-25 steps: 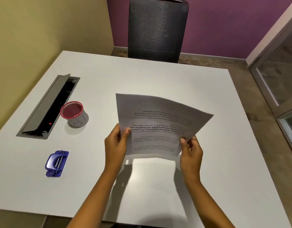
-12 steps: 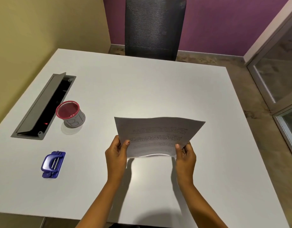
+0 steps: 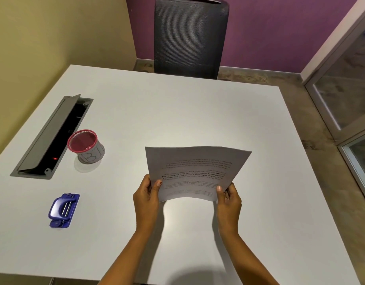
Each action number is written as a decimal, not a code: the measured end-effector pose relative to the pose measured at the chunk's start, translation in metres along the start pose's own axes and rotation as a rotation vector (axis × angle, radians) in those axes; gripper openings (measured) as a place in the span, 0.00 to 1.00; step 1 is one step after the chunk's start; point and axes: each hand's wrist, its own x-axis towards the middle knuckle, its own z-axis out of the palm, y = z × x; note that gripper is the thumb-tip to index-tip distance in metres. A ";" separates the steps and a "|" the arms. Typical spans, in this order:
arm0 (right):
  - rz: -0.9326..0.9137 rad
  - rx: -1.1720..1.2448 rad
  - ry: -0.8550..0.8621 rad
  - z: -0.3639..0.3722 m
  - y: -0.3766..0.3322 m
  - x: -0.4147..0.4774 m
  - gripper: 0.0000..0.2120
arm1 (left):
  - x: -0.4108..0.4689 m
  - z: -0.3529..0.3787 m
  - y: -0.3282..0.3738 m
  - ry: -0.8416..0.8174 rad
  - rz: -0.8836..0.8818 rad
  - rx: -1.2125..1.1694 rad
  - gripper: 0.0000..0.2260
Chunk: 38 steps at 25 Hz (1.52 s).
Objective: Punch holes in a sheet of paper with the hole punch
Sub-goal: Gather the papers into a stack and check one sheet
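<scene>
A printed sheet of paper (image 3: 196,169) hangs in the air above the white table (image 3: 177,116), its text upside down to me and its near edge bowed upward. My left hand (image 3: 147,197) pinches the sheet's near left corner. The near right corner is pinched by my right hand (image 3: 229,199). A blue hole punch (image 3: 63,209) lies flat on the table far to the left of my hands, untouched.
A red-rimmed mesh cup (image 3: 86,146) stands beyond the punch. Left of it an open grey cable tray (image 3: 52,138) is set into the tabletop. A black office chair (image 3: 190,36) stands at the table's far side. A glass door (image 3: 346,83) is on the right.
The sheet came down from a raised, steep tilt to a low one half a second ago, and has since tipped up a little; both hands kept their grip on it.
</scene>
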 end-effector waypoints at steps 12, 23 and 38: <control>0.011 -0.031 0.010 -0.005 0.010 0.001 0.10 | 0.002 -0.003 -0.005 0.021 -0.003 0.022 0.15; 0.383 0.488 -0.081 -0.003 -0.001 -0.018 0.25 | 0.002 -0.003 0.020 0.269 -0.063 -0.272 0.14; 0.012 0.216 0.055 -0.033 -0.041 0.013 0.11 | 0.042 -0.082 0.023 -0.057 0.041 -0.246 0.17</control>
